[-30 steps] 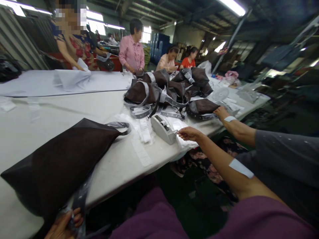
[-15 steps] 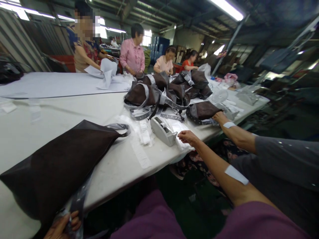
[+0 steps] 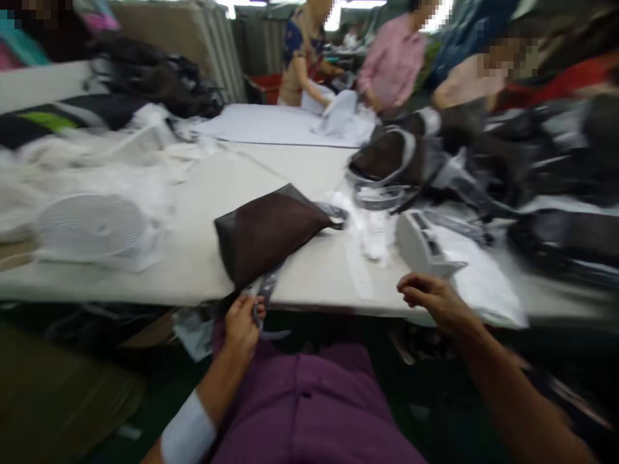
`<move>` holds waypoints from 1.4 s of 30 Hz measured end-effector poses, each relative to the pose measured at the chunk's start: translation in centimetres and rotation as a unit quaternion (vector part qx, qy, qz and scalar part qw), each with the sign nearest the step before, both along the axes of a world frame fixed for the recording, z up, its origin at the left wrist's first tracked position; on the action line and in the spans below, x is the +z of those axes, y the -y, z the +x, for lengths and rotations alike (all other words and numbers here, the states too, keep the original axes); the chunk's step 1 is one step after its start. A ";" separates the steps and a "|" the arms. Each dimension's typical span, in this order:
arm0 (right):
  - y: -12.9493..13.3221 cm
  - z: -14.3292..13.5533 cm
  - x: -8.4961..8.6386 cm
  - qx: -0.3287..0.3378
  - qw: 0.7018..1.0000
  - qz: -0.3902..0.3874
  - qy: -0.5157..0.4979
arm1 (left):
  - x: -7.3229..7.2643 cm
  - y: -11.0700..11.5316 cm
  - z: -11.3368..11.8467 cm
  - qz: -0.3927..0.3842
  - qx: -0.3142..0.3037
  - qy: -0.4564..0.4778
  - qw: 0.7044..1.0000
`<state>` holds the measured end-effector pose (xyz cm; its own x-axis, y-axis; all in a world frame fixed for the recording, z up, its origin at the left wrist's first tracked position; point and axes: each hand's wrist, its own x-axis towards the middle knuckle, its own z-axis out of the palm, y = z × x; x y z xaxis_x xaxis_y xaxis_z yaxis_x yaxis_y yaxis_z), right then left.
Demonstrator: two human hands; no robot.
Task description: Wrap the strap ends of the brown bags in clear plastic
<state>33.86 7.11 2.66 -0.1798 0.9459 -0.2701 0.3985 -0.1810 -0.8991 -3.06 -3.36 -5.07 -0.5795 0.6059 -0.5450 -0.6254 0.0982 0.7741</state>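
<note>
A dark brown bag [image 3: 275,232] lies on the white table near its front edge. My left hand [image 3: 244,319] is closed around the bag's grey, plastic-wrapped strap [image 3: 267,287] at that edge. My right hand [image 3: 435,298] hovers just in front of a grey tape dispenser [image 3: 420,248], thumb and fingers pinched together. Whether a bit of tape is between them is too blurred to see. Thin white plastic packets [image 3: 374,235] lie between the bag and the dispenser.
Several brown bags with wrapped straps [image 3: 387,158] are piled at the back right. A white round fan [image 3: 91,225] and crumpled white wrapping stand on the left. Co-workers [image 3: 394,64] stand across the table, near a large white sheet [image 3: 271,122].
My view has swung left, bringing the fan and both forearms into sight. The right hand has drawn back slightly from the dispenser; the left still grips the strap.
</note>
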 end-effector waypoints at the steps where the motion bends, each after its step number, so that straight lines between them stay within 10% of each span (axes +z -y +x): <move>1: -0.1 -2.9 -0.4 0.054 0.998 -0.021 -0.020 | 0.2 -0.1 0.0 0.003 -0.002 -0.005 1.000; 7: 0.9 -20.8 -2.7 0.288 0.952 -0.054 -0.090 | -0.6 0.8 -0.5 0.000 -0.003 -0.076 0.997; 13: 1.7 -29.5 -4.9 0.394 0.918 0.033 -0.010 | -1.1 1.6 -0.8 0.004 -0.003 -0.089 0.996; 26: 2.0 -33.6 -4.7 0.514 0.815 0.211 0.163 | -1.8 2.7 -2.1 0.024 0.011 -0.051 0.998; 42: 2.0 -34.8 -3.7 0.509 0.784 0.202 0.291 | -2.7 2.4 -1.9 0.057 0.051 0.036 0.996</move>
